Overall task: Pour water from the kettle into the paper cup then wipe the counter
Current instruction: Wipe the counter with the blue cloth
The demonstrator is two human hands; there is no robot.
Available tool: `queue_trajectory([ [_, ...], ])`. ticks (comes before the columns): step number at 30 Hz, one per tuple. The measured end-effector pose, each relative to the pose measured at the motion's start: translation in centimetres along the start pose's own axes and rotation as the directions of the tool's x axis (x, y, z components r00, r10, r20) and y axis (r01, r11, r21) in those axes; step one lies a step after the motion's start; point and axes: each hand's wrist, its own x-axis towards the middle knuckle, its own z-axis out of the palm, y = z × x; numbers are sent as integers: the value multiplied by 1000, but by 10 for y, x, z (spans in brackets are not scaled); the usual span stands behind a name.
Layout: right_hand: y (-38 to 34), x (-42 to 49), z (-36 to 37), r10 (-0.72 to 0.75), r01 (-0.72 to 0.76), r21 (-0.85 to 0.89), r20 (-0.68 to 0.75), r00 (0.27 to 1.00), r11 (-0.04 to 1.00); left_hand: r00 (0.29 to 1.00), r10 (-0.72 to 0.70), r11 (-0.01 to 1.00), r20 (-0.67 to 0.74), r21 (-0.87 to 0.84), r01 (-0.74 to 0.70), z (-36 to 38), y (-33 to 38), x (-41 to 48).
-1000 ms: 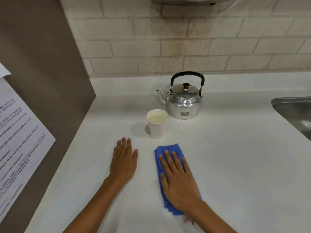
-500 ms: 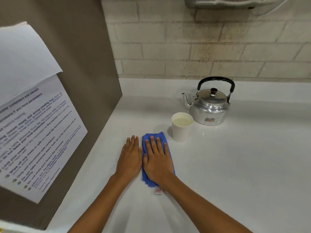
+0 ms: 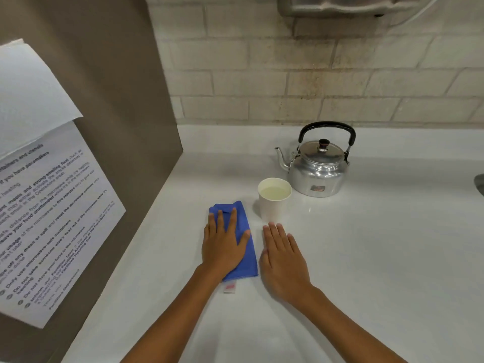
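The blue cloth (image 3: 242,239) lies folded on the white table (image 3: 366,258), near the middle of the view, with the left hand (image 3: 224,247) pressed flat on it, fingers spread. A small white tag (image 3: 230,287) with a pink mark sticks out of its near edge; its writing is too small to read. The right hand (image 3: 284,260) rests flat and open on the bare table just at the cloth's 3 o'clock, holding nothing. At the cloth's 1 o'clock stands the paper cup (image 3: 274,200), filled with water. Just beyond it, at its 1 o'clock, sits the metal kettle (image 3: 318,166), lid on, spout toward 9 o'clock, with a small unreadable label low on its body. At 9 o'clock a printed notice (image 3: 52,218) hangs on a brown panel (image 3: 125,100); phrases such as "microwave-safe containers" can be read.
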Motion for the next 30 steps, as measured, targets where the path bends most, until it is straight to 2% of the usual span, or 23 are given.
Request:
queue_trajectory([
  [4, 35, -11, -7, 109, -111, -54, -39, 993, 992, 999, 20, 990, -50, 139, -13, 14, 17, 7],
  [12, 85, 11, -23, 225, -230, -97, -62, 972, 968, 978, 207, 968, -17, 149, -203, 14, -15, -13],
  [17, 88, 16, -18, 241, -246, -133, -54, 969, 960, 994, 76, 987, -83, 148, -63, -4, -46, 41],
  [20, 88, 18, -17, 246, -251, -137, -50, 968, 958, 998, 28, 987, -59, 157, -18, -6, -48, 80],
  [30, 86, 17, -18, 244, -248, -107, -50, 969, 963, 994, 102, 978, -41, 185, -93, 3, -11, 152],
])
